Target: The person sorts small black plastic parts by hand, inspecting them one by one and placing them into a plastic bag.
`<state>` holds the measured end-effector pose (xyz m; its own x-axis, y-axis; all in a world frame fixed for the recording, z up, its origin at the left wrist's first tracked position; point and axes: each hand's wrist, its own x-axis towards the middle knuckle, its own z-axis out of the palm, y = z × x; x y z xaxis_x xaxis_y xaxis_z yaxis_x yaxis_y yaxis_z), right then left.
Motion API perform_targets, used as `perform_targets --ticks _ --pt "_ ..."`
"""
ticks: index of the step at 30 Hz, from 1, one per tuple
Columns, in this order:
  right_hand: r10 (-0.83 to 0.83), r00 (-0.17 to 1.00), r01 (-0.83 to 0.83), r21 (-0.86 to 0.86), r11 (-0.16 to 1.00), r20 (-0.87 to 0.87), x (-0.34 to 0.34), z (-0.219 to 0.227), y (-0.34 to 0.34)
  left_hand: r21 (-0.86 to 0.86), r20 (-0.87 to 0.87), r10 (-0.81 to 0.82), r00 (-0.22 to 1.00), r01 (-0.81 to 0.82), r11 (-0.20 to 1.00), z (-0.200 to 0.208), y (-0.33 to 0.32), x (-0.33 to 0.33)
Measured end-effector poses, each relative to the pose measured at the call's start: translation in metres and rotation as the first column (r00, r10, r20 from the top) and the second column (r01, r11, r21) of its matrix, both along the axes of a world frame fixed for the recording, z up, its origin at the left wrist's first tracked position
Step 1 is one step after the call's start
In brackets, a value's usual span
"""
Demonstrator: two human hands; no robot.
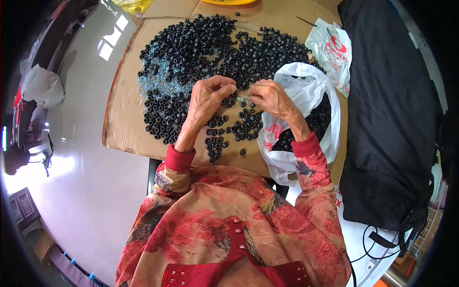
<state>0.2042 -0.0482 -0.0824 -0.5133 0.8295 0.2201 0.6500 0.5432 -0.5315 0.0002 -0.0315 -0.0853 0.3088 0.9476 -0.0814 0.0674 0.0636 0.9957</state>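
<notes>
Above a cardboard sheet (125, 110), my left hand (206, 99) and my right hand (273, 99) face each other, fingertips a short gap apart. Thumb and fingers are pinched together on both; whatever sits in the pinches is too small to make out. Black round beads with holes (191, 40) lie heaped beyond and around my hands. Small clear bluish beads (165, 79) are mixed in on the left. Loose black beads (245, 124) are scattered below my hands. An open white plastic bag (332, 122) holding more black beads lies under my right wrist.
A second white bag with red print (342, 57) lies at the far right of the cardboard. Beside it stretches a large black fabric bag (387, 124). A yellow dish (229, 2) shows at the far edge. Thin needle-like rods (247, 27) lie behind the beads.
</notes>
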Motion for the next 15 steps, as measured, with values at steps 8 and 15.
perform_targets --ticks 8,15 --pt "-0.068 0.997 0.067 0.04 0.997 0.032 0.001 -0.003 -0.016 0.0 -0.045 0.015 0.999 -0.015 1.0 0.004 -0.008 -0.004" --pt "-0.052 0.969 0.037 0.064 0.997 0.241 -0.005 -0.003 -0.023 0.005 -0.045 0.003 0.999 -0.003 1.0 0.004 -0.009 -0.005"
